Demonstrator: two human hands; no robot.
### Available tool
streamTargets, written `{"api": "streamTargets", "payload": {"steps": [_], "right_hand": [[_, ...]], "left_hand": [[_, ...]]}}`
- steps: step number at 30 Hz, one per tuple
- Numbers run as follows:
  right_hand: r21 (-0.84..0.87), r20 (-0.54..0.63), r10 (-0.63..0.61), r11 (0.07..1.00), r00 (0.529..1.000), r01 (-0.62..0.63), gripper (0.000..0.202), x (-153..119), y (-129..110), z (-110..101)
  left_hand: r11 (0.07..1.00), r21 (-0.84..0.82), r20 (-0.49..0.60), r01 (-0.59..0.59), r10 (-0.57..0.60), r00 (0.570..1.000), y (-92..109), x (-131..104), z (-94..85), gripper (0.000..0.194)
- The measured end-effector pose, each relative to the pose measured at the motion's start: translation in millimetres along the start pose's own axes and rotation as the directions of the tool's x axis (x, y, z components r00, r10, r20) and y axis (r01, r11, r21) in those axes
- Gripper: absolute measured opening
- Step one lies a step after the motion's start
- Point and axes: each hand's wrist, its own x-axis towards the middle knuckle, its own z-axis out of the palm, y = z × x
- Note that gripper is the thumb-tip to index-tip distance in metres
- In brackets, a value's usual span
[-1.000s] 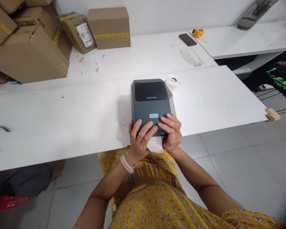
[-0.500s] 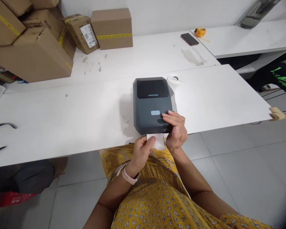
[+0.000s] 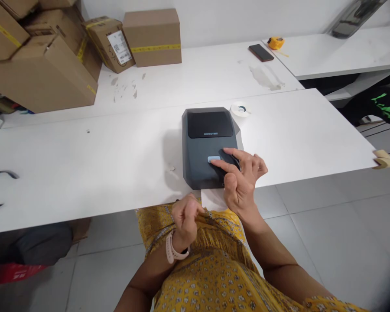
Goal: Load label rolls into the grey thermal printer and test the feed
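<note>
A dark grey-blue label printer [image 3: 198,151] lies on the white table near its front edge, with a light button [image 3: 214,159] on its top. My right hand [image 3: 242,180] is over its right side, fingers apart, one fingertip at the button and another resting on the cover further back. From the printer's front edge a white paper strip [image 3: 211,198] hangs out, partly hidden by my right hand. Just left of the strip is my left hand [image 3: 186,216], its fingers curled in, with nothing visible in them.
Behind the printer's right corner lies a white tape roll [image 3: 240,109]. A phone [image 3: 261,53] and a yellow tape measure [image 3: 275,42] are further back. Several cardboard boxes [image 3: 152,37] stand at the back left. A dark strap [image 3: 3,174] lies at the left edge.
My left hand has let go of the paper strip and drawn back slightly left and down. My right hand has moved from the printer's front right corner onto the button.
</note>
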Motion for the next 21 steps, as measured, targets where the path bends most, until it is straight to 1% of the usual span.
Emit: {"api": "streamTargets", "payload": {"steps": [1, 2, 3, 4, 5, 6, 7, 10, 12, 14, 17, 19, 21], "right_hand": [[-0.021, 0.0, -0.01, 1.0, 1.0, 0.01, 0.046, 2, -1, -1], [-0.035, 0.002, -0.02, 0.999, 1.0, 0.02, 0.045, 3, -1, -1], [-0.042, 0.005, -0.029, 0.999, 1.0, 0.029, 0.044, 5, -1, -1], [-0.044, 0.012, -0.037, 0.998, 0.999, 0.037, 0.043, 7, -1, -1], [-0.043, 0.019, -0.042, 0.998, 0.999, 0.042, 0.042, 8, -1, -1], [-0.039, 0.024, -0.045, 0.998, 0.999, 0.046, 0.04, 10, -1, -2], [-0.033, 0.029, -0.045, 0.998, 0.999, 0.046, 0.039, 11, 0, -2], [0.01, 0.082, -0.012, 1.0, 0.997, 0.011, 0.037, 9, 4, -4], [0.087, 0.126, 0.006, 0.996, 0.992, -0.017, 0.037, 1, 9, -5], [0.198, 0.139, 0.023, 0.979, 0.99, -0.051, 0.042, -11, 14, -5], [0.342, 0.094, 0.1, 0.931, 0.99, -0.127, 0.063, -31, 18, -1], [0.396, 0.069, 0.166, 0.901, 0.984, -0.18, 0.068, -40, 19, 2], [0.422, 0.059, 0.204, 0.882, 0.977, -0.21, 0.068, -43, 19, 4]], "left_hand": [[0.994, 0.034, -0.12, -0.103, 0.106, 0.987, 2, 6, -0.6, 0.049], [0.98, 0.082, -0.229, -0.181, 0.196, 0.953, 3, 13, -0.7, 0.046], [0.963, 0.136, -0.309, -0.232, 0.264, 0.914, 5, 20, -0.3, 0.043], [0.949, 0.182, -0.35, -0.257, 0.306, 0.885, 5, 27, 0.6, 0.038], [0.94, 0.213, -0.361, -0.267, 0.33, 0.872, 5, 33, 2.0, 0.033], [0.936, 0.229, -0.345, -0.268, 0.336, 0.877, 4, 38, 3.9, 0.028], [0.937, 0.232, -0.312, -0.263, 0.327, 0.892, 2, 40, 6.1, 0.027], [0.958, 0.192, -0.154, -0.214, 0.245, 0.957, -5, 36, 13.5, 0.048], [0.972, 0.163, -0.071, -0.169, 0.183, 0.981, -11, 28, 17.0, 0.059], [0.981, 0.135, -0.043, -0.141, 0.148, 0.988, -17, 22, 17.9, 0.064], [0.992, 0.069, -0.039, -0.109, 0.112, 0.993, -23, 19, 15.0, 0.067], [0.995, 0.043, -0.032, -0.09, 0.092, 0.995, -24, 19, 11.6, 0.067], [0.992, 0.057, -0.027, -0.112, 0.114, 0.993, -23, 20, 8.2, 0.066]]}}
